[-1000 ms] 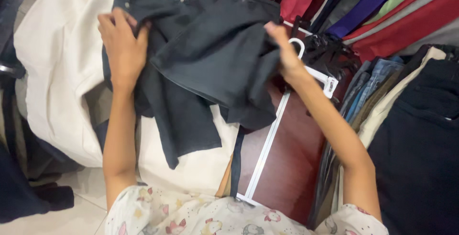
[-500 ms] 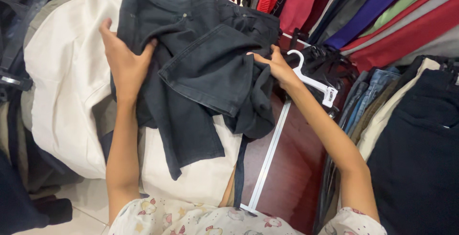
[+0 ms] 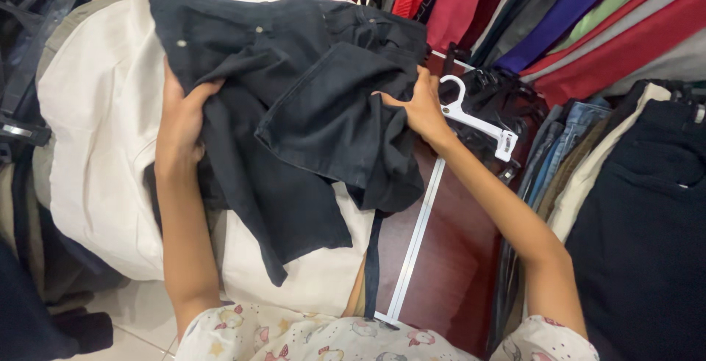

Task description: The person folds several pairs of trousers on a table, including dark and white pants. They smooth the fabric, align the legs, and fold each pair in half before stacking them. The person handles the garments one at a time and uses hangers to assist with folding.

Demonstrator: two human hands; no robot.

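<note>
A pair of black denim trousers [image 3: 294, 96] lies bunched on a heap of white cloth [image 3: 95, 148]. My left hand [image 3: 180, 122] grips the trousers' left side, fingers curled into the fabric. My right hand [image 3: 421, 107] clutches the folded right edge of the same garment. One trouser leg hangs down toward me. Just right of my right hand lies a white plastic clip hanger [image 3: 478, 122].
Red, purple, green and grey garments [image 3: 559, 23] hang in a row at the upper right. Dark and denim trousers [image 3: 640, 214] hang at the right. A dark red panel with a white strip [image 3: 434, 258] sits below. Black hangers [image 3: 29, 8] pile at the upper left.
Both hands have drawn the black trousers downward and closer together, bunching the cloth more. My right hand has left the white hanger and now holds the trousers' edge.
</note>
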